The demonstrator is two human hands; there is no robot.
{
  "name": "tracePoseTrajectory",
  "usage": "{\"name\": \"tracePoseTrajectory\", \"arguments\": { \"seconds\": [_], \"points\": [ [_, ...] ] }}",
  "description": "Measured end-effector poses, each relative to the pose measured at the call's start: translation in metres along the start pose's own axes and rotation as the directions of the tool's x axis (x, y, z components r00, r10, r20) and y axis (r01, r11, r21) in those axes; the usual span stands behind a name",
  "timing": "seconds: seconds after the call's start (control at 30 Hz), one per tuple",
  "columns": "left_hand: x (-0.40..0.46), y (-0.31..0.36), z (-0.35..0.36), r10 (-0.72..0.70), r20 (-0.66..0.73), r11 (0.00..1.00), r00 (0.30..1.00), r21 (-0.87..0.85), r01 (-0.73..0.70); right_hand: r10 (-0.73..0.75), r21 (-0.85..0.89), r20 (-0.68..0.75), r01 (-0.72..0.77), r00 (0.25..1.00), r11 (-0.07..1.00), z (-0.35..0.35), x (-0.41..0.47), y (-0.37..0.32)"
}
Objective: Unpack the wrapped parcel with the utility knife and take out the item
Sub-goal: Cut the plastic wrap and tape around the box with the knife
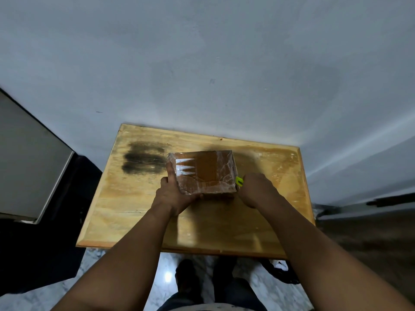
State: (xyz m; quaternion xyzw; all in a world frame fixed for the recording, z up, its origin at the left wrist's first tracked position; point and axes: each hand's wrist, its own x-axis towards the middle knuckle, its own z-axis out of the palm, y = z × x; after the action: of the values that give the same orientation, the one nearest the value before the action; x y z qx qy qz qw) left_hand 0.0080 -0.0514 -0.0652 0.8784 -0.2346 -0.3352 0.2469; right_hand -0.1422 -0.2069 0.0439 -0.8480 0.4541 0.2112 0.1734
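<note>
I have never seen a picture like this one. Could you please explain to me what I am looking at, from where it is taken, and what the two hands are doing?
There is no machine here. A person wears a wide-angle camera on the head, so this single picture looks forward and down along both arms. In front stands a wooden table against a pale wall. On it lies a brown cardboard parcel wrapped in clear plastic. The left hand holds the parcel's near left corner to steady it. The right hand grips a utility knife, of which only a yellow-green tip shows, right at the parcel's near right corner. The blade itself is hidden. The parcel looks still wrapped.
</note>
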Motion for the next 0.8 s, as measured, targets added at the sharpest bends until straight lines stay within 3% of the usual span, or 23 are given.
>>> {"name": "tracePoseTrajectory", "arguments": {
  "seconds": [0.27,0.4,0.53,0.7,0.8],
  "points": [
    [0.002,-0.001,-0.001,0.007,0.000,1.000,1.000,-0.018,-0.007,-0.051,-0.029,0.115,0.054,0.992,0.998,-0.014,-0.018,0.000],
    [0.001,0.000,-0.001,0.008,-0.003,1.000,1.000,-0.023,-0.008,0.012,-0.001,0.143,-0.012,0.990,1.000,-0.021,-0.013,0.008],
    [0.000,0.001,0.003,-0.023,-0.027,0.999,0.999,-0.039,0.021,0.060,0.187,0.092,-0.077,0.994,0.979,-0.022,-0.005,0.023],
    [-0.002,0.003,0.003,-0.034,-0.032,0.998,0.999,-0.051,0.033,0.001,0.444,-0.088,0.039,0.996,0.895,-0.006,0.004,0.024],
    [-0.008,0.007,0.003,-0.041,-0.037,0.995,0.998,-0.097,0.037,-0.059,0.461,-0.111,0.104,0.992,0.881,0.015,0.011,0.012]
  ]
}}
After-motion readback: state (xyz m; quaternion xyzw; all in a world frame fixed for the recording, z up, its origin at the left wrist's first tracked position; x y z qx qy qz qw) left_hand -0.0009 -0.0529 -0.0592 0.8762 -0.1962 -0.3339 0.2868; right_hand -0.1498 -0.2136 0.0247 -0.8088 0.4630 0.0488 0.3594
